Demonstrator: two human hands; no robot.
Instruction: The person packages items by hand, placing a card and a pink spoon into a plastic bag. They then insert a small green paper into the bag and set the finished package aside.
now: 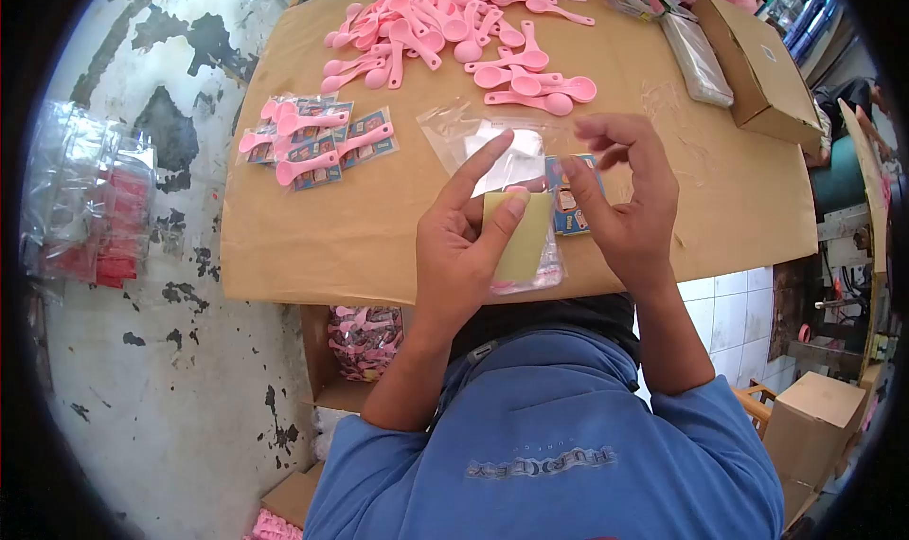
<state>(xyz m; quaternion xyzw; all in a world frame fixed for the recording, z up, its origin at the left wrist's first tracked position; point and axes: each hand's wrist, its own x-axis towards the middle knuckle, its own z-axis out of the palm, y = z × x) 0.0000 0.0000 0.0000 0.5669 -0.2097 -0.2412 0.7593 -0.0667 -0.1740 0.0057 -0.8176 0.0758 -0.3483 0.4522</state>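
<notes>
Head view, looking down. Left hand (pixel 459 256) low in the middle, over the near edge of the desk (pixel 312 237). Fingers (pixel 478 172) clamped on a yellow card (pixel 519 242): thumb pressed flat on top, pointing finger stretched out straight past it. Under the card, a small bag (pixel 542 273), clear, held along with it, something pink showing at its bottom. Right hand (pixel 630 208) just beside, thumb resting on a blue card (pixel 568 213) right next to the yellow card. Other fingers of this hand bent and spread apart, gripping nothing.

Just behind the hands, flat empty bags (pixel 454 133) on the desk. Farther back, a big loose heap of pink spoons (pixel 445 28), not in anything. Left of the heap, a few packs (pixel 317 142), each one a clear bag with a spoon and a blue card inside. On the right side of the desk, a shut brown box (pixel 757 66), inside hidden. Beside it, a stack of clear bags (pixel 696 62).

Under the desk, an open box (pixel 317 351) with a big bag (pixel 365 341) in it, full of pink things. On the floor far left, clear sacks (pixel 85 199) with red things inside, too blurred to tell what.
</notes>
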